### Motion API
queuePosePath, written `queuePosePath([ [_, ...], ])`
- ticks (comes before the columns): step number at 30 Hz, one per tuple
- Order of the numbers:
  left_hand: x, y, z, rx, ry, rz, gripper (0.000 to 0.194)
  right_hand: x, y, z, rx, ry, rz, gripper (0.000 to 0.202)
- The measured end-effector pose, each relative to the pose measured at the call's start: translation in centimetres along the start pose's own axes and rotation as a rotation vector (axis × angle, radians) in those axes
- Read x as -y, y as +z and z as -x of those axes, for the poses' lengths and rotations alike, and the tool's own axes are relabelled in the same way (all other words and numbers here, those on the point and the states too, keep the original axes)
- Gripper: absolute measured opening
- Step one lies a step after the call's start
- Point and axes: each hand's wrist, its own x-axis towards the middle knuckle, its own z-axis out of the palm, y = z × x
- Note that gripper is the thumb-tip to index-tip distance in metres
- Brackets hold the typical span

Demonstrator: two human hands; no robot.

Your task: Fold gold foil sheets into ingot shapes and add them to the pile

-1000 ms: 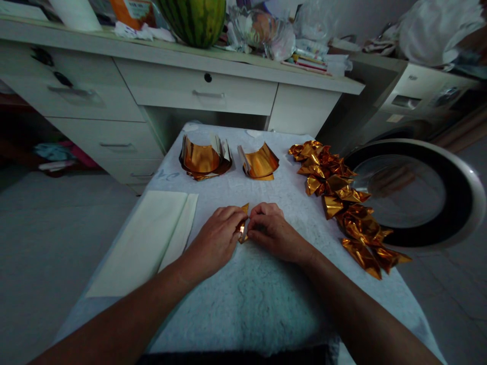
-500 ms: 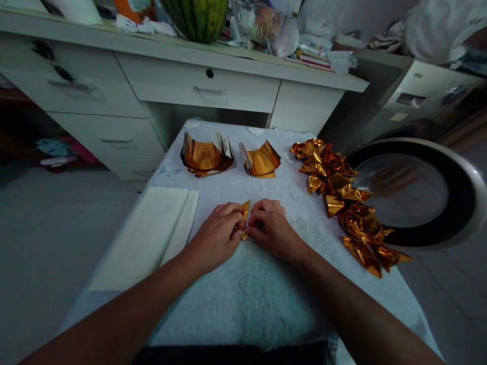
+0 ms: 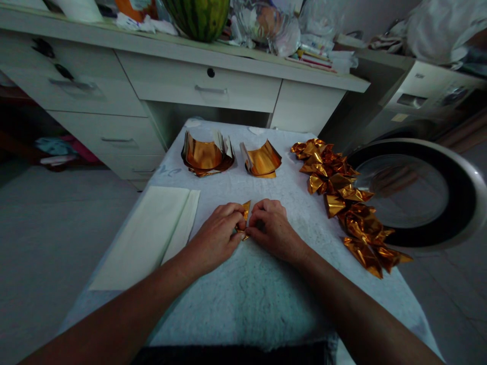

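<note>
A small folded piece of gold foil paper (image 3: 246,209) stands between my hands at the middle of the cloth-covered table (image 3: 274,299). My left hand (image 3: 220,228) is closed around its left side, fingers curled over it. From the right, my right hand (image 3: 272,225) pinches the paper's near edge with thumb and forefinger. Most of the fold is hidden by my fingers. Beyond my hands lie two curved stacks of gold foil sheets, a larger stack (image 3: 205,154) and a smaller stack (image 3: 263,161). Folded gold foil pieces (image 3: 335,181) lie heaped along the right edge.
Pale paper sheets (image 3: 140,238) lie flat on the table's left side. A white desk with drawers (image 3: 201,86) stands behind, bearing a watermelon (image 3: 198,17) and a glass bowl (image 3: 258,23). At the right, a washing machine's round door (image 3: 460,197) hangs open beside the table.
My left thumb has shifted slightly toward the right fingertips, covering more of the foil's near end. Both hands otherwise stay in place around the paper.
</note>
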Motion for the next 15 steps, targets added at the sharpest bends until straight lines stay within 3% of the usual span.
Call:
queuePosePath([
  [15,0.56,0.28,0.35,-0.018,0.029,-0.016,0.013,-0.01,-0.06,-0.09,0.006,0.021,0.038,0.013],
])
